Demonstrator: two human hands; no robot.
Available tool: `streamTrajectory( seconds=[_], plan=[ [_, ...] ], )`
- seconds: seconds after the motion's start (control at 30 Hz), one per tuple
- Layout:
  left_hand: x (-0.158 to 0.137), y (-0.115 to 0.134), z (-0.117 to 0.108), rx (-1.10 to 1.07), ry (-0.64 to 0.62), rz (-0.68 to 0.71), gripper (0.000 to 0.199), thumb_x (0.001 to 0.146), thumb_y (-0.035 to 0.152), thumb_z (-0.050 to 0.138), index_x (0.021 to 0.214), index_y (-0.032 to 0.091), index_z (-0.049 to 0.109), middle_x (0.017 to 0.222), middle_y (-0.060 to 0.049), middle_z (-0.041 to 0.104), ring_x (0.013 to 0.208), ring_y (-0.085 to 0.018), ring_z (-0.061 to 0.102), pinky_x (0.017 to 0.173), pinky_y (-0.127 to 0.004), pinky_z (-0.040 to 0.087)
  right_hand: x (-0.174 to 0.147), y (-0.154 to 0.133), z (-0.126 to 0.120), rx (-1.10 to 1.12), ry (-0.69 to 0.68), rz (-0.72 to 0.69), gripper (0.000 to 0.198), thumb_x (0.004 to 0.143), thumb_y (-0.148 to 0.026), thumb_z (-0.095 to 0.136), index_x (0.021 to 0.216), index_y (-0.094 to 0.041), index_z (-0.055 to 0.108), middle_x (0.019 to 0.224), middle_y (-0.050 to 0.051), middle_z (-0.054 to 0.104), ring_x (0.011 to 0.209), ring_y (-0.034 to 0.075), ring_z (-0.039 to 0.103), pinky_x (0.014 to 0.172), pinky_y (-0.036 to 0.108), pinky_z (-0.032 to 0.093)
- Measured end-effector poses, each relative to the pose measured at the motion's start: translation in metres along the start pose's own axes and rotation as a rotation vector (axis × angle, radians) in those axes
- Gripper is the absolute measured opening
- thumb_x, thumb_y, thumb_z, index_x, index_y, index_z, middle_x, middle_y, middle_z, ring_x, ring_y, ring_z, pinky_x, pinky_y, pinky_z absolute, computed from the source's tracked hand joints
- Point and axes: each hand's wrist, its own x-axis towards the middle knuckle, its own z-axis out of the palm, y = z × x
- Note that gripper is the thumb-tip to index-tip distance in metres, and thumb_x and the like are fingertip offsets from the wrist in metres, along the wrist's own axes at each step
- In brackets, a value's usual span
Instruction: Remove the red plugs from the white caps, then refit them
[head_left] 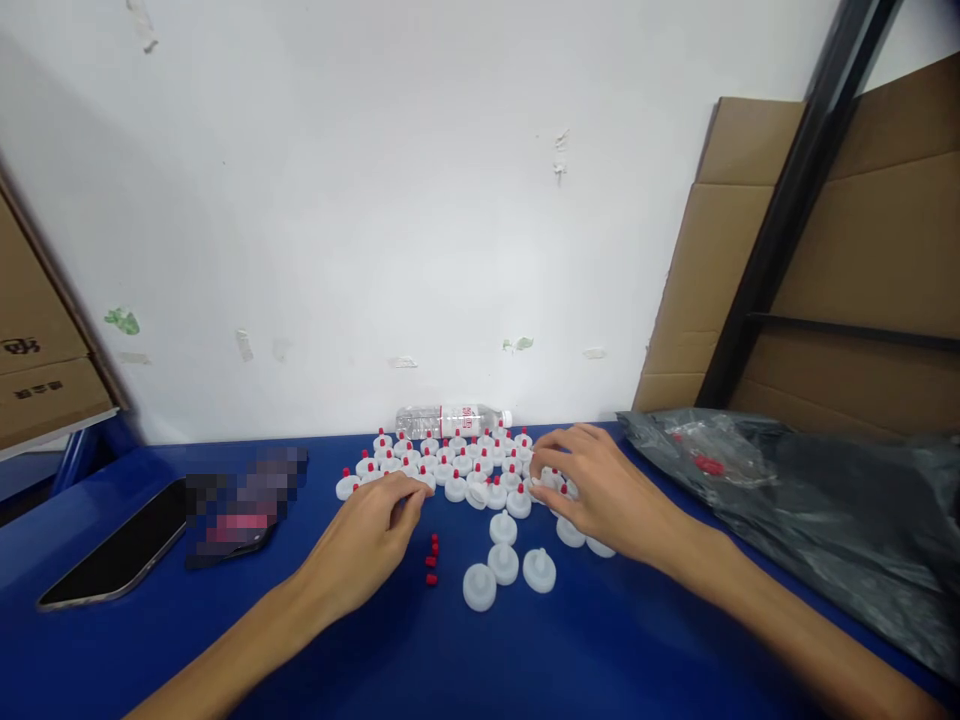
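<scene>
Many white round caps with short spouts topped by small red tips [456, 478] stand in a cluster on the blue table. My left hand [371, 530] is at the cluster's front left edge, thumb and index finger pinched; whatever is between them is hidden. My right hand [592, 490] is at the cluster's right side, thumb and fingers curled around a white cap [551, 479], partly covered by the fingers. Several white caps without red tips [503, 563] lie nearer to me, between the hands. Several loose red tips [431, 562] lie in a rough line right of my left hand.
A clear plastic bottle [431, 421] lies on its side behind the cluster, by the wall. At left are a phone [112, 548] and a blurred dark item [251, 505]. Dark plastic sheeting [825, 520] with a clear bag of red pieces [709, 464] covers the right side. Cardboard [697, 270] leans behind.
</scene>
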Motion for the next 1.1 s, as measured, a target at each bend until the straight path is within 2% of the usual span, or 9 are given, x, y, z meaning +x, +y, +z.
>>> streamTrajectory(
  seconds=[0.13,0.23,0.33,0.47,0.67,0.87,1.1],
  plan=[
    [0.001,-0.008,0.003,0.049,-0.015,0.049,0.034,0.103,0.028,0.039,0.109,0.022,0.072,0.099,-0.005,0.077,0.09,-0.022,0.07,0.08,-0.034,0.052,-0.002,0.001,0.005,0.009,-0.138,-0.032,0.01,0.093,-0.029,0.067,0.087,-0.022,0.07,0.083,0.002,0.07,0.086,0.022,0.066,0.099,0.049,0.04],
    [0.003,-0.013,0.002,0.064,-0.016,0.005,0.025,0.1,0.03,0.051,0.115,0.024,0.07,0.105,-0.003,0.078,0.088,-0.023,0.072,0.074,-0.032,0.052,-0.002,-0.003,0.006,0.087,-0.206,-0.022,0.009,0.092,-0.028,0.069,0.085,-0.023,0.071,0.081,0.0,0.072,0.085,0.021,0.066,0.106,0.052,0.034],
    [0.004,-0.015,0.001,0.084,-0.031,-0.014,0.018,0.097,0.033,0.058,0.107,0.026,0.072,0.1,-0.001,0.079,0.076,-0.021,0.071,0.067,-0.03,0.05,-0.002,-0.006,0.004,0.139,-0.252,-0.016,0.016,0.094,-0.035,0.068,0.083,-0.024,0.071,0.079,-0.001,0.073,0.082,0.02,0.067,0.107,0.051,0.033],
    [0.003,-0.015,0.002,0.075,-0.035,0.065,0.017,0.097,0.028,0.059,0.099,0.025,0.075,0.1,-0.002,0.076,0.088,-0.021,0.07,0.074,-0.03,0.05,-0.001,-0.008,0.004,0.13,-0.188,-0.018,0.033,0.103,-0.042,0.05,0.087,-0.022,0.071,0.077,0.0,0.073,0.076,0.019,0.067,0.102,0.047,0.036],
    [0.003,-0.023,0.008,0.047,-0.071,0.08,0.024,0.096,0.019,0.056,0.104,0.027,0.077,0.103,-0.003,0.075,0.093,-0.022,0.071,0.079,-0.033,0.053,-0.001,-0.008,0.009,0.071,-0.161,-0.048,0.038,0.107,-0.044,0.039,0.106,-0.023,0.07,0.089,0.003,0.075,0.088,0.021,0.069,0.101,0.047,0.035],
    [0.003,-0.02,0.01,0.039,-0.069,0.064,0.021,0.093,0.022,0.059,0.102,0.025,0.077,0.099,-0.003,0.079,0.083,-0.022,0.073,0.075,-0.033,0.055,-0.001,-0.012,0.011,0.079,-0.187,-0.069,0.039,0.107,-0.043,0.039,0.1,-0.023,0.072,0.084,0.003,0.074,0.083,0.02,0.07,0.094,0.043,0.039],
    [0.002,-0.02,0.01,0.04,-0.132,0.12,0.025,0.094,0.018,0.055,0.101,0.026,0.077,0.1,-0.002,0.08,0.092,-0.022,0.074,0.079,-0.031,0.054,-0.001,-0.012,0.012,0.074,-0.22,-0.082,0.043,0.108,-0.042,0.037,0.095,-0.022,0.072,0.081,0.003,0.074,0.081,0.021,0.07,0.09,0.04,0.042]
  ],
)
